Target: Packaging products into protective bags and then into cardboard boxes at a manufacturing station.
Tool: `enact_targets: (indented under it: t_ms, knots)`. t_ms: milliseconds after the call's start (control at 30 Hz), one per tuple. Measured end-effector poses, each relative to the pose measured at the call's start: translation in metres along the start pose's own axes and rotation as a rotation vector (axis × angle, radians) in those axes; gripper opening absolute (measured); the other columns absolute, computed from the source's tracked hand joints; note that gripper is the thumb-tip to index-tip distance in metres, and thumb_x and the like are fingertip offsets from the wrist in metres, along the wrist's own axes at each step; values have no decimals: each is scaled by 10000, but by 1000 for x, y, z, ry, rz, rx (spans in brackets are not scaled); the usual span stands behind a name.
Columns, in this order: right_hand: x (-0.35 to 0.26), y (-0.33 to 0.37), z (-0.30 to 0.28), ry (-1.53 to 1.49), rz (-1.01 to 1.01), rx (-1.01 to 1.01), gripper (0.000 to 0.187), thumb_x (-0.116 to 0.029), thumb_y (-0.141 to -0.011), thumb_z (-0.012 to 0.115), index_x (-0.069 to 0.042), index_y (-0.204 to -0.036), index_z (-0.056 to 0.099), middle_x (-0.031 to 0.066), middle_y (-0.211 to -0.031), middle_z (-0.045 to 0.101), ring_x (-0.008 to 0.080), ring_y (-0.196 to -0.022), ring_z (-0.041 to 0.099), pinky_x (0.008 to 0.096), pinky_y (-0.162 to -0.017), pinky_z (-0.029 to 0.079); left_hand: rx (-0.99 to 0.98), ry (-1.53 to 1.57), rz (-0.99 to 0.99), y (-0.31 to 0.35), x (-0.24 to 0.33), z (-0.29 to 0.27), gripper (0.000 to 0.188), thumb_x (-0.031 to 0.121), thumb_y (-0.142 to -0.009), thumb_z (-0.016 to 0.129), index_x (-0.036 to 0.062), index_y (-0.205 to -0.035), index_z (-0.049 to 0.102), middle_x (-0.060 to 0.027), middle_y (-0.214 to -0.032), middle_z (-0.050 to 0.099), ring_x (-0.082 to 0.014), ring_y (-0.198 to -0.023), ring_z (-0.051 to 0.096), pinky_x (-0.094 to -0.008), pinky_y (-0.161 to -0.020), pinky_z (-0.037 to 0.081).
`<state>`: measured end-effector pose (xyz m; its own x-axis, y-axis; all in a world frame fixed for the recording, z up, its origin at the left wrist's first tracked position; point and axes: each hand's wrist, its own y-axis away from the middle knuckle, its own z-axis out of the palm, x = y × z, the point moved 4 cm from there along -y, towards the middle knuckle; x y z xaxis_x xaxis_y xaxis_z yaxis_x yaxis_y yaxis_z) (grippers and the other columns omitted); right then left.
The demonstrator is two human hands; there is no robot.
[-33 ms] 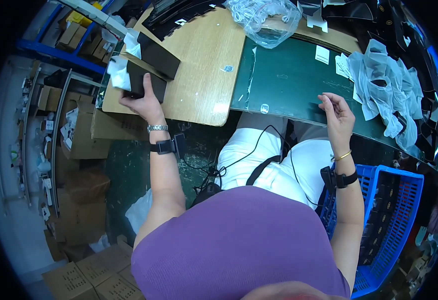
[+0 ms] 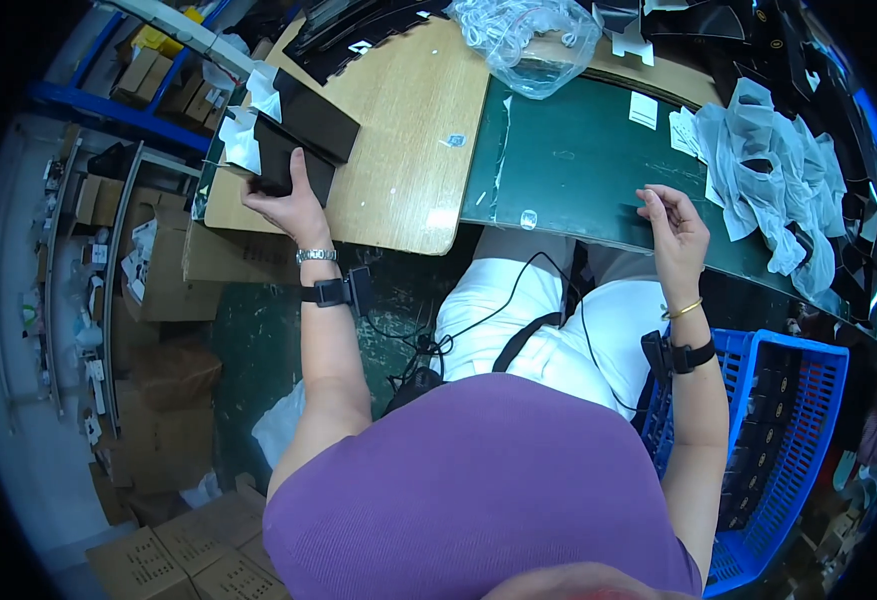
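Observation:
At the left end of the wooden board point(image 2: 413, 130), my left hand point(image 2: 293, 208) is closed around the near one of two black open-topped boxes. This near box point(image 2: 303, 172) has white paper flaps standing out of its open end. Right against it on the far side is the second black box point(image 2: 313, 115), also with white paper at its open end. My right hand point(image 2: 676, 222) hovers over the front edge of the green tabletop point(image 2: 578, 170). Its fingers are curled, the thumb close to the fingertips, and nothing shows between them.
A clear plastic bag point(image 2: 530, 45) of white items lies at the back. Crumpled translucent bags point(image 2: 768, 170) and white cards point(image 2: 685, 132) lie at the right. Below my right arm stands a blue crate point(image 2: 808, 450) with black boxes. Cartons point(image 2: 163, 550) are stacked at lower left.
The near black box in my left hand has shifted slightly away from me and now sits flush against the far box. My right hand stays in place.

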<state>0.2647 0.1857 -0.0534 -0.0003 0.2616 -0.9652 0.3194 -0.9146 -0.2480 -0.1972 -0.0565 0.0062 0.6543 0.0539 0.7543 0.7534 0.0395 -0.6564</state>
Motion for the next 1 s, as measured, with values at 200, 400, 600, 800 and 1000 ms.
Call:
enact_targets:
  t_ms: [200, 400, 600, 800, 1000]
  knots:
    - [38, -25, -30, -15, 6, 126, 152, -101, -1056, 669, -4, -1160, 722, 77, -1051, 761, 92, -887, 699, 234, -832, 575, -123, -101, -94, 13, -22, 39, 895, 380, -864, 900, -133, -1418, 419, -288, -1374, 585, -336, -1175, 627, -420, -1069, 509]
    - [32, -45, -33, -89, 218, 5, 159, -133, -1028, 708, -3, -1116, 734, 39, -917, 759, 59, -709, 659, 205, -639, 537, 164, -371, 426, 44, 72, 17, 675, 184, -886, 875, -55, -1390, 493, -239, -1411, 495, -376, -1291, 531, -500, -1145, 420]
    - [39, -65, -11, 18, 120, -22, 171, -174, -1026, 717, -18, -1089, 744, 28, -850, 747, 41, -646, 626, 189, -559, 489, -89, -303, 626, 51, 168, 80, 569, 78, -890, 837, -4, -1361, 530, -184, -1405, 476, -357, -1309, 496, -500, -1139, 407]
    - [28, -25, 18, -54, 198, 15, 159, -176, -1027, 720, -35, -1096, 751, 31, -866, 749, 39, -645, 619, 186, -544, 476, -59, -446, 758, 31, 153, 22, 561, 64, -862, 851, 5, -1329, 546, -184, -1402, 443, -360, -1334, 453, -477, -1129, 400]
    - [28, -17, 3, -37, 130, 25, 154, -159, -1030, 720, -32, -1110, 753, 21, -849, 728, 27, -635, 588, 173, -541, 455, 99, -414, 654, 55, 116, -25, 741, 118, -820, 904, -33, -1387, 452, -193, -1420, 450, -357, -1304, 492, -475, -1132, 407]
